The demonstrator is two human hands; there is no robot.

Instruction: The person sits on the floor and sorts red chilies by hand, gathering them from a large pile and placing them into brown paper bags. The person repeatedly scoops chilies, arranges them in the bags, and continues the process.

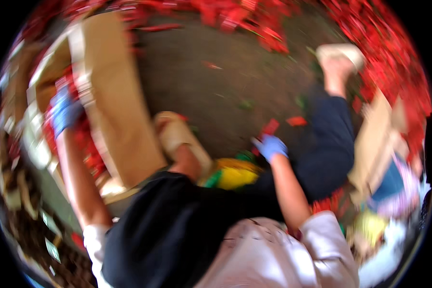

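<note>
My left hand (64, 109), in a blue glove, reaches into an open cardboard box (111, 97) at the left, over red chili peppers (91, 151) inside it. Blur hides whether its fingers hold anything. My right hand (272, 147), also in a blue glove, is low over the floor between my legs, right beside a red pepper (270, 127); whether it grips this pepper cannot be told. Just left of that hand lies a yellow and green object (235, 172), partly hidden by my leg.
Heaps of red peppers (381, 46) cover the floor ahead and at right. A few loose peppers (297, 121) lie on the dark floor (208, 86). At right stand another cardboard box (370, 144) and a person (392, 183), blurred. My feet in light shoes flank the floor.
</note>
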